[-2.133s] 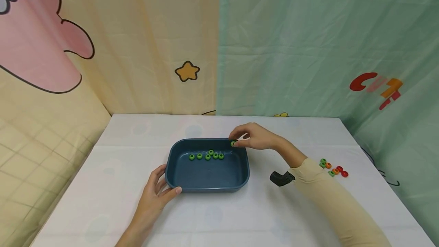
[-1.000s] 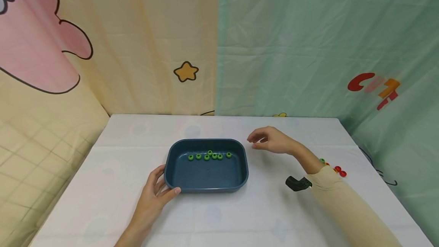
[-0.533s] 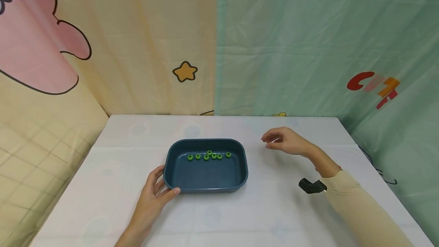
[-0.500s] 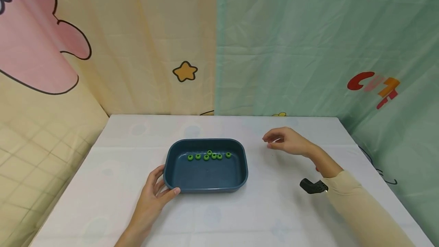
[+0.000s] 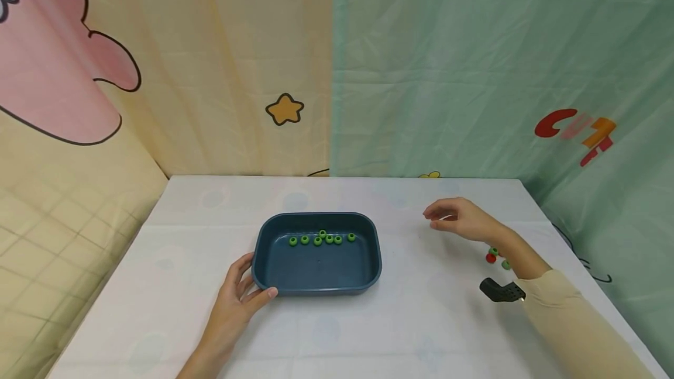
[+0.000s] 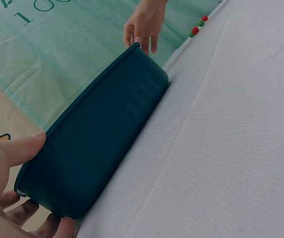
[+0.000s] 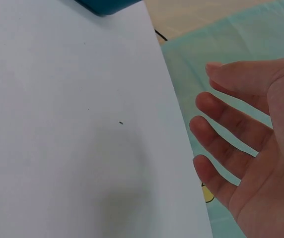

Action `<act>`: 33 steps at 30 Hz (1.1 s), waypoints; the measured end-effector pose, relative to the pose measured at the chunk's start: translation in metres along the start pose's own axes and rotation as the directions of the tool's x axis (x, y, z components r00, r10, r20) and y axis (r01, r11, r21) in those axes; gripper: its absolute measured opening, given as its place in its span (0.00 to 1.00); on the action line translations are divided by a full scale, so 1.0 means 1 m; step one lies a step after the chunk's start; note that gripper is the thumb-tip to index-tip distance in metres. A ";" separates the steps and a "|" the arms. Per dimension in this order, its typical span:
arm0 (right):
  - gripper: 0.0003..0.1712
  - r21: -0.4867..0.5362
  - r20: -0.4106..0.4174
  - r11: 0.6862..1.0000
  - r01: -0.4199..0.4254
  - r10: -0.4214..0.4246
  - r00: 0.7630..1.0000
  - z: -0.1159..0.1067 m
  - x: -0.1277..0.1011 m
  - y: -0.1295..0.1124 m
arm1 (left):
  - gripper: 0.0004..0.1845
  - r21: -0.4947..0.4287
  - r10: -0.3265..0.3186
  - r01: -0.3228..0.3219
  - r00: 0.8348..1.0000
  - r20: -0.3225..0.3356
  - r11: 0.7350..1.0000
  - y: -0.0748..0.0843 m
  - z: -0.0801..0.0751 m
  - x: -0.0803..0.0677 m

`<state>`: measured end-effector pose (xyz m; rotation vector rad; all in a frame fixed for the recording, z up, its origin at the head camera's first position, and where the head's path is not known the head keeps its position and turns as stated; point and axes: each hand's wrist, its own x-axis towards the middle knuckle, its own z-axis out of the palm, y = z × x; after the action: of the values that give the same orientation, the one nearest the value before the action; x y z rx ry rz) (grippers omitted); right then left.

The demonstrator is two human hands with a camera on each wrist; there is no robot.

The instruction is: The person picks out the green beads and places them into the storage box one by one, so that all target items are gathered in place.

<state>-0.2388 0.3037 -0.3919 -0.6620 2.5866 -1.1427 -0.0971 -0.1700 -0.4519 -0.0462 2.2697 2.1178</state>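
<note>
Left hand (image 5: 238,297) steadying the near-left corner of the blue tray (image 5: 316,285), thumb on the rim, fingers loose; right hand (image 5: 459,219) empty, fingers relaxed, hovering above the surface (image 5: 400,320) between tray and loose rings (image 5: 495,255). Seven green rings (image 5: 322,238) in a row inside the tray. Seemingly mid-return for another ring: next, a reach right and a fine pinch.

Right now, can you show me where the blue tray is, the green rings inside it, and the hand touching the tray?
blue tray (image 5: 317,289), head view, on its near rim.
green rings (image 5: 317,241), head view, on a ring mid-row.
left hand (image 5: 237,297), head view, on the back of the hand.
</note>
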 end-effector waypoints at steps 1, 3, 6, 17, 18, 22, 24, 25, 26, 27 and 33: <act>0.14 0.001 -0.002 1.000 0.002 -0.002 1.000 -0.001 -0.002 0.002 | 0.43 0.000 0.001 -0.001 1.000 0.000 1.000 0.000 0.000 0.000; 0.14 -0.006 -0.010 1.000 0.000 0.000 1.000 -0.002 -0.005 0.004 | 0.43 0.004 0.000 0.000 1.000 -0.002 1.000 0.000 0.000 0.000; 0.15 -0.022 -0.017 1.000 -0.002 0.001 1.000 -0.004 -0.011 0.008 | 0.43 0.007 0.005 -0.005 1.000 -0.001 1.000 0.000 0.000 0.000; 0.16 -0.044 -0.101 0.998 -0.039 0.034 0.994 -0.008 -0.044 0.029 | 0.44 -0.003 0.002 -0.002 1.000 -0.004 1.000 0.000 0.000 0.001; 0.16 -0.054 -0.109 0.998 -0.042 0.036 0.993 -0.009 -0.047 0.031 | 0.44 -0.004 0.003 -0.003 1.000 -0.003 1.000 0.000 0.000 0.001; 0.16 -0.060 -0.121 0.995 -0.079 0.071 0.990 -0.011 -0.057 0.035 | 0.44 -0.008 0.003 -0.003 1.000 -0.002 1.000 0.000 0.000 0.000; 0.17 -0.050 -0.123 0.994 -0.100 0.093 0.988 -0.012 -0.061 0.036 | 0.44 -0.009 0.001 -0.001 1.000 -0.002 1.000 0.000 0.000 0.001; 0.18 -0.043 -0.127 0.993 -0.112 0.106 0.986 -0.013 -0.063 0.037 | 0.44 -0.006 0.000 0.000 1.000 -0.004 1.000 0.000 0.000 0.001; 0.18 -0.035 -0.132 0.992 -0.123 0.117 0.984 -0.014 -0.065 0.037 | 0.44 -0.005 -0.002 0.002 1.000 -0.004 1.000 0.000 0.000 0.001; 0.19 -0.035 -0.135 0.991 -0.127 0.121 0.983 -0.015 -0.068 0.037 | 0.44 -0.005 -0.002 0.002 1.000 -0.004 1.000 0.000 0.000 0.001; 0.19 -0.058 -0.170 0.985 -0.161 0.150 0.974 -0.021 -0.084 0.046 | 0.43 0.005 -0.004 0.004 1.000 -0.008 1.000 0.000 0.000 0.001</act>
<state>-0.1880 0.3856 -0.4099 -0.3841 2.7718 -1.1018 -0.0978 -0.1697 -0.4522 -0.0585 2.2767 2.1142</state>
